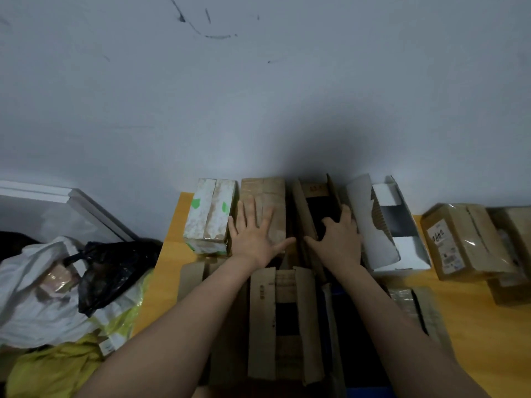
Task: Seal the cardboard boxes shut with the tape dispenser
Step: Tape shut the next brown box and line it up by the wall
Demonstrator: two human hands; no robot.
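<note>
Pressing flat on the closed box (267, 191), the left hand (254, 235) has its fingers (249, 209) straight and spread, palm down on the lid, thumb stretched to the right. Just left of the little finger stands a white box (208, 216) with green marks, hard against the closed box. Just right of the thumb tip lies the open box (314, 196), flaps up and dark inside. The right hand (339, 239) grips that box: its fingers (346, 215) curl over the right-hand flap and into the opening, while the thumb reaches left across the gap, its tip near the left thumb's tip but apart from it. Beyond the right hand's outer fingers lies a torn box (385, 225), white and open on top; whether it touches the open box I cannot tell. Farther right sits a taped box (465, 242) with a label. Below both wrists, between the forearms, lies a near box (284, 320), its flaps parted over a dark slot. The boxes rest on a yellow table (172, 248) against a wall (258, 96). Well left of the left fingers, off the table, a black bag (115, 268) lies on pale bags (37, 311).
</note>
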